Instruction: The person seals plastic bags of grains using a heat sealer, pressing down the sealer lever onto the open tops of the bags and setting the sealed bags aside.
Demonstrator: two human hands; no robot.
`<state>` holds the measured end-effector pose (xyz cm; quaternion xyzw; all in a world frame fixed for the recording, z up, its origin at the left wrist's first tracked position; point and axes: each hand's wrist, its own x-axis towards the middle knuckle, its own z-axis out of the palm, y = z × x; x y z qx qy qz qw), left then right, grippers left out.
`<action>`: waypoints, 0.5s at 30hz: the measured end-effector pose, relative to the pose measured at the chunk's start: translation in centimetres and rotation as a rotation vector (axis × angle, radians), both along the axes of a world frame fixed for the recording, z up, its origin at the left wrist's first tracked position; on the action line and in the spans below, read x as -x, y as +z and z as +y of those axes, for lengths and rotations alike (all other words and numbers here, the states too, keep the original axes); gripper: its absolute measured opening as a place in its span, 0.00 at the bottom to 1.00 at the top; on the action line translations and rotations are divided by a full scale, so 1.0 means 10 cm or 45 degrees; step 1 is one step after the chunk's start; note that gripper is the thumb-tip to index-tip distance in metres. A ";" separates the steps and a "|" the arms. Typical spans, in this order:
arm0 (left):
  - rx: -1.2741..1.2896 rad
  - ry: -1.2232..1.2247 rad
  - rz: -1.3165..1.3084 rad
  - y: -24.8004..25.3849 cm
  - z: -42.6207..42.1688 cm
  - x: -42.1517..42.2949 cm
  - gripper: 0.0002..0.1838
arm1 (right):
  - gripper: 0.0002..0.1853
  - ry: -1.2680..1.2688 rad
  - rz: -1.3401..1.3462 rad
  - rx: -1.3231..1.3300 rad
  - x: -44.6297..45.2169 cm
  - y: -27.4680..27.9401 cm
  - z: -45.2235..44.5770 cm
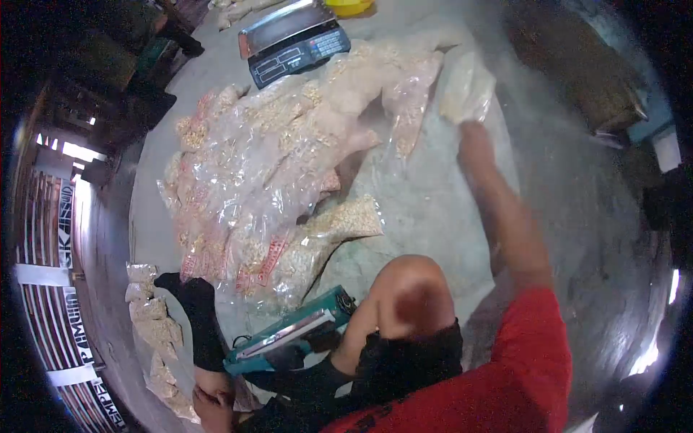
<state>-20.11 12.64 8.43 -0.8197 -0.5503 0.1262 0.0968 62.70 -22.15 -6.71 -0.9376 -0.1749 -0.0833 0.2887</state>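
My right hand [475, 138] reaches far forward on an outstretched arm. Its blurred fingers are closed at the lower edge of a stack of clear, flat plastic bags [469, 85]. Low on the left, my left hand [211, 405] rests beside my lower leg with its fingers curled; what they hold, if anything, is hidden. A teal bag sealer [296, 333] lies between my legs. In front of it, many clear bags filled with pale pieces [267, 159] overlap in a broad pile, some with red print.
A digital scale [297, 50] stands behind the pile, near a yellow bowl [349, 6]. More filled bags [155, 328] lie in a row beyond my leg at the left. A slatted rack with lettering [54, 289] is at the far left. My bent knee rises in front.
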 end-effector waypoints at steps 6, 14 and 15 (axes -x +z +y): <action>0.065 -0.082 -0.104 0.20 -0.31 -0.23 0.42 | 0.13 0.202 0.321 -0.132 2.03 0.38 -0.21; -0.086 -0.141 -0.294 -0.03 -0.55 0.35 0.32 | 0.22 0.255 0.625 -0.563 3.10 0.58 -0.72; -0.104 -0.183 -0.335 0.01 -0.64 0.35 0.30 | 0.27 0.255 0.526 -0.643 3.15 0.58 -0.83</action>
